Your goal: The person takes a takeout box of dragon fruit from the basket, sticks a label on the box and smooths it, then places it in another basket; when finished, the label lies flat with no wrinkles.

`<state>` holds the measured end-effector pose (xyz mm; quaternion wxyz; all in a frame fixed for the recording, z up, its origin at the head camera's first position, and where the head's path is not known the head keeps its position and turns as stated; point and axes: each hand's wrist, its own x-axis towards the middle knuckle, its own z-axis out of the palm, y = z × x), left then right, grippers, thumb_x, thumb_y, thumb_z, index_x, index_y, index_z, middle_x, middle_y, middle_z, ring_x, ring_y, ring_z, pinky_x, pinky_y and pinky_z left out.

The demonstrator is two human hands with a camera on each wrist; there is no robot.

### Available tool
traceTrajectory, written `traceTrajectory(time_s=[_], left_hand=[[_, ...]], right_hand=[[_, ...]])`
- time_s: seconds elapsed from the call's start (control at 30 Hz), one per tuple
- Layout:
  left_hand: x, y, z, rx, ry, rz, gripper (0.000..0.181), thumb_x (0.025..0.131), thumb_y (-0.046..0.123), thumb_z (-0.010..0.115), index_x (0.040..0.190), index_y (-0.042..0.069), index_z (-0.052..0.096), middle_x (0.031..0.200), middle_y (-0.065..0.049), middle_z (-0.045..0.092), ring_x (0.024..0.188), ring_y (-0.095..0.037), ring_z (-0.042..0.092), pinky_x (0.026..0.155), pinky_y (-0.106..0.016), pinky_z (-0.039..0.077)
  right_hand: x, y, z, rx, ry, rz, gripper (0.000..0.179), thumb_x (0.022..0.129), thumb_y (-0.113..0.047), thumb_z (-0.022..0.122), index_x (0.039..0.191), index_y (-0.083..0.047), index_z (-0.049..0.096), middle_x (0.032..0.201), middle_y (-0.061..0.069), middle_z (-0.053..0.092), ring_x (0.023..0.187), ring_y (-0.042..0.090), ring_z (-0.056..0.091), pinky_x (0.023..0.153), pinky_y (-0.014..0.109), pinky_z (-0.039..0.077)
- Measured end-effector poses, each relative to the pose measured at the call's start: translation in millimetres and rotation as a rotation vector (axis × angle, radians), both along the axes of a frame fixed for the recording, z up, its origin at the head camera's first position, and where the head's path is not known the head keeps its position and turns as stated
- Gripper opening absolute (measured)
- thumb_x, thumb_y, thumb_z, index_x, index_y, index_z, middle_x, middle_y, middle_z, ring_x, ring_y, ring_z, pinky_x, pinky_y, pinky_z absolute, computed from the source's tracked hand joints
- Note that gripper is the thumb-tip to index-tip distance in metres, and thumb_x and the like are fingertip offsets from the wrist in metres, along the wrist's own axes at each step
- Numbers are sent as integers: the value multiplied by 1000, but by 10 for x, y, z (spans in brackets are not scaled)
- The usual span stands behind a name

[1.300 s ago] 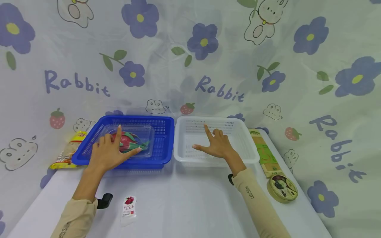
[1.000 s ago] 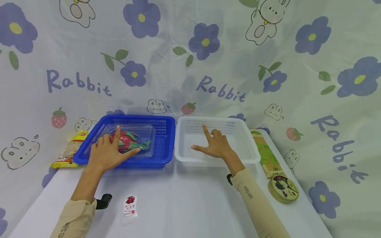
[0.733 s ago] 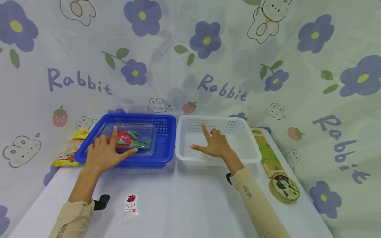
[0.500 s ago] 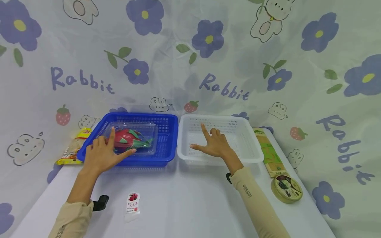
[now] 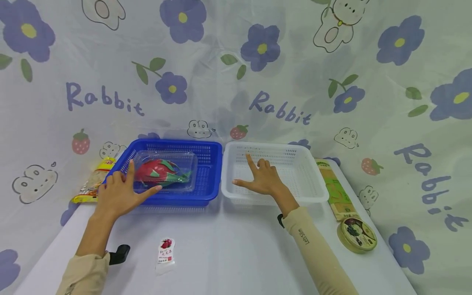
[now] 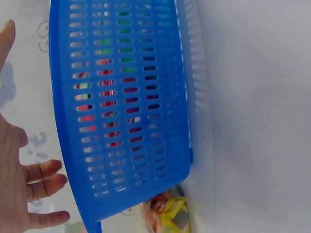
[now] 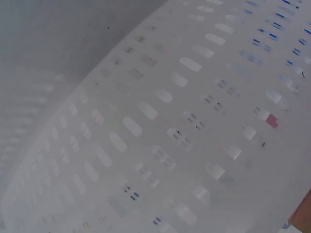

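My left hand hovers over the near left corner of the blue basket, fingers spread and nothing held. Inside that basket lies a clear plastic box with a red and green dragon fruit in it. In the left wrist view the hand is beside the rim of the blue basket, and red and green show through its slots. Over the white basket my right hand hovers with index finger and thumb extended. Slotted white wall fills the right wrist view.
A yellow snack bag lies left of the blue basket. On the right are a green and tan packet and a round gold tin. A small dragon fruit label lies on the white table in front. A printed curtain hangs behind.
My left hand has drawn left, uncovering more of the dragon fruit box. The right hand has shifted slightly left over the white basket. The scene has slid a little right in the head view.
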<state>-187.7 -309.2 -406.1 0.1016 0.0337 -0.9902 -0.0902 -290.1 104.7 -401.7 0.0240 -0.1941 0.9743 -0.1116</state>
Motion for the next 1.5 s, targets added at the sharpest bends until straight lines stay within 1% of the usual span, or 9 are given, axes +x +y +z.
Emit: traceTrajectory(time_s=[0.17,0.37,0.5,0.7,0.83,1.0,1.2,1.37,1.5], left_hand=[[35,-45,-4,5,-6,9,124,79,82,52,158,4,-2,105,-33,37,93,-45,36,73,-60,35],[72,-98,-18,16,-17,14,123,81,81,50,157,4,-7,112,-38,36,98,-48,35,82,-66,34],[102,-149,-32,25,-25,26,122,82,81,50,156,5,-10,110,-37,36,96,-47,35,77,-61,35],[147,-247,-51,34,-38,51,122,83,81,49,156,3,-10,118,-42,33,101,-53,34,83,-69,34],[171,-319,-54,28,-48,73,123,83,81,48,156,1,-9,119,-46,32,102,-57,33,82,-70,33],[205,-390,-68,41,-73,101,123,83,81,47,155,0,-12,130,-52,25,110,-64,29,86,-75,28],[255,-461,-113,37,-56,124,124,83,80,48,155,-3,-9,125,-51,30,107,-62,31,85,-75,30],[291,-525,-151,42,-59,145,125,83,80,49,154,-1,-13,121,-50,30,102,-60,32,82,-74,33],[311,-563,-187,53,-63,160,124,84,80,48,154,0,-14,127,-53,27,108,-64,31,87,-77,30]], right_hand=[[-2,-51,-14,-2,6,11,111,78,-89,43,161,-27,2,132,23,44,115,32,41,97,53,39],[4,-111,-10,16,6,13,110,79,-87,44,160,-28,-1,131,21,43,114,32,41,96,52,39],[14,-145,-10,12,3,17,110,78,-87,44,160,-29,-2,128,21,44,111,31,41,95,51,40],[3,-200,-33,14,-4,23,111,77,-89,42,160,-30,-2,131,22,44,113,32,42,97,54,40],[1,-241,-27,16,0,29,111,77,-89,43,160,-29,-1,134,23,43,116,34,42,101,55,39],[6,-276,-14,19,6,36,111,78,-88,44,160,-29,-2,134,22,44,117,33,42,101,55,39],[15,-309,-5,20,11,34,110,79,-86,46,160,-29,0,132,22,44,116,33,42,99,53,40],[4,-349,-5,26,9,44,110,78,-88,44,160,-29,-1,128,19,44,113,31,41,97,51,40],[-3,-383,-3,23,2,51,111,78,-89,43,160,-29,-2,130,21,44,113,31,41,97,51,40]])
